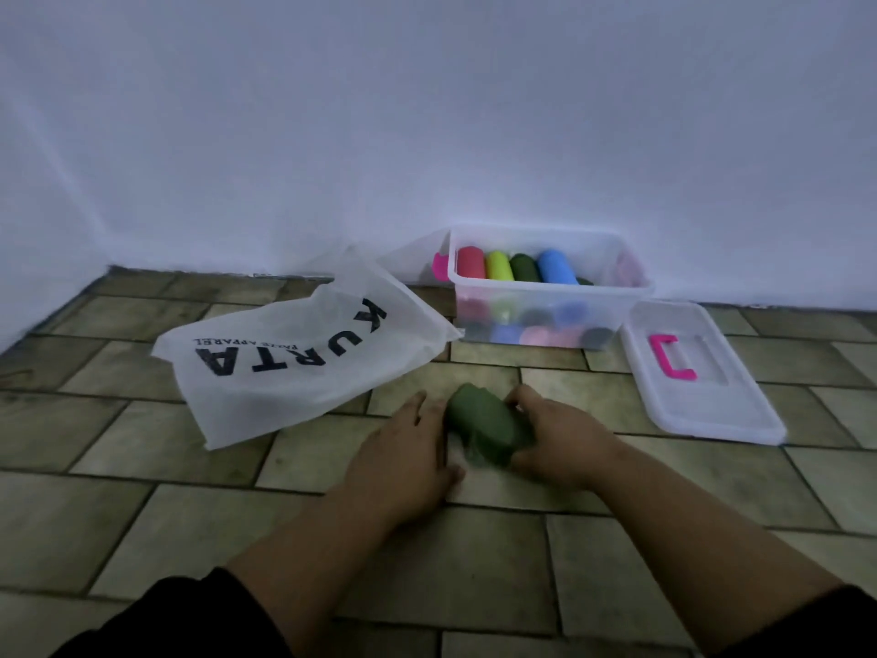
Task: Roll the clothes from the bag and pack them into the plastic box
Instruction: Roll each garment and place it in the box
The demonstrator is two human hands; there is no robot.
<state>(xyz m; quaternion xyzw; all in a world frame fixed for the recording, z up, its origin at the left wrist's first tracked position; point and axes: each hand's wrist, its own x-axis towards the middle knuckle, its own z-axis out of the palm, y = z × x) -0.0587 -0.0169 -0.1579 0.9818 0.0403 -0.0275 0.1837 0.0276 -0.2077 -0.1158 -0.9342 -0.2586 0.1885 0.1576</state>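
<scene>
A tiled floor (142,467) below a white wall (427,111) is being used as the work surface. There a green roll of cloth (484,422) is being pressed by the straight-fingered left hand (403,448) and gripped by the curled right hand (555,439), near the plastic box (545,296), between the bag (294,368) and the lid (702,396).

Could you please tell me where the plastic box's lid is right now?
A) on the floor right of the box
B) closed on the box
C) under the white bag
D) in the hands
A: the clear lid lies flat on the tiled floor, right of the open plastic box.
</scene>
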